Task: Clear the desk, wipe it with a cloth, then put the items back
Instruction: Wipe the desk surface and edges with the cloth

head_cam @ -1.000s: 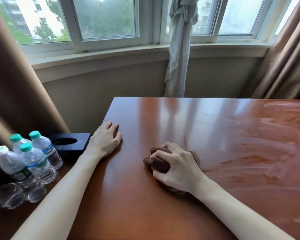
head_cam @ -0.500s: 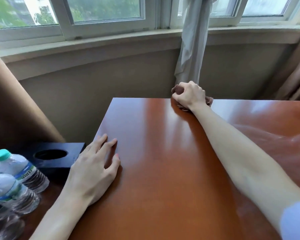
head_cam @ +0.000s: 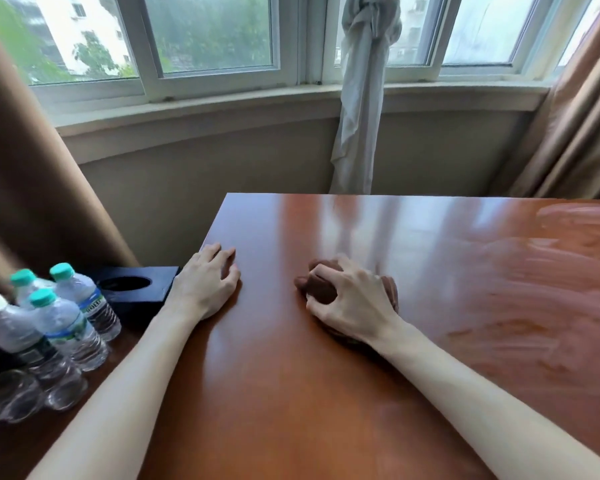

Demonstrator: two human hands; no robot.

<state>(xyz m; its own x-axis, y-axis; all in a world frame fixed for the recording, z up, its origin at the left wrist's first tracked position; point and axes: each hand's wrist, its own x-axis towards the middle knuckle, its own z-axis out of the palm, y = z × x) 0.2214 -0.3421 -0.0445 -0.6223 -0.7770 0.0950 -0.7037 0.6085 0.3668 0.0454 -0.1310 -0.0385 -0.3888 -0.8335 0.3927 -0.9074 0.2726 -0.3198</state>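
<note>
Right hand (head_cam: 354, 299) grips bunched cloth (head_cam: 321, 289) on desk (head_cam: 291, 393).

Soft window daylight, glare on the desk (head_cam: 326, 393), bowed wide-angle edges.

Worn on the head, looking forward and down across the desk (head_cam: 291, 393) toward its far edge and the window (head_cam: 208, 32) beyond. Close enough for both forearms to run in from the bottom corners, with the desk's left edge slanting through the middle and the bottles (head_cam: 63, 317) just off it at the lower left. Single wide-angle view only, bowing the windowsill.
</note>
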